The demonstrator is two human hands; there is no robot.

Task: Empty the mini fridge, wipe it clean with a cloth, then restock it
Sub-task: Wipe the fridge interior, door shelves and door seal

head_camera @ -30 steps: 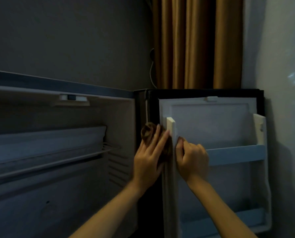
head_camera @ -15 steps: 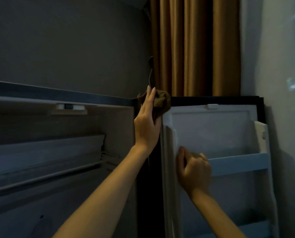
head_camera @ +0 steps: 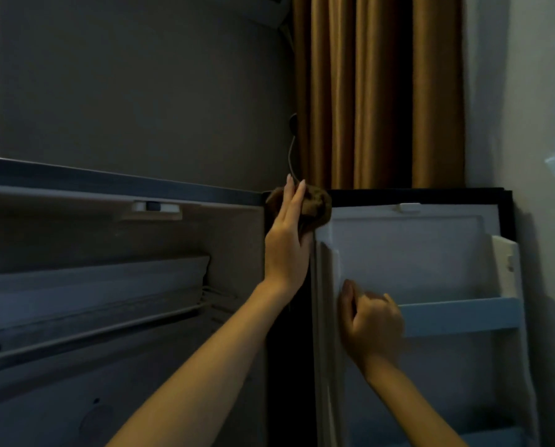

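Note:
The mini fridge stands open, its dim interior [head_camera: 114,285] on the left and its white door [head_camera: 411,253] swung out on the right. My left hand [head_camera: 287,243] presses a brown cloth [head_camera: 316,203] with straight fingers against the top hinge-side corner of the door. My right hand [head_camera: 371,324] grips the door's inner edge at the left end of the upper door shelf [head_camera: 460,317], fingers curled round it.
A wire shelf [head_camera: 92,330] and a pale compartment sit inside the fridge. Brown curtains [head_camera: 379,91] hang behind the door, with a cable [head_camera: 290,156] running down the grey wall. A pale wall [head_camera: 544,156] closes the right side.
My left hand has slid the cloth up the door's hinge-side edge, from mid-height to the top corner. My right hand has kept its grip on the door edge.

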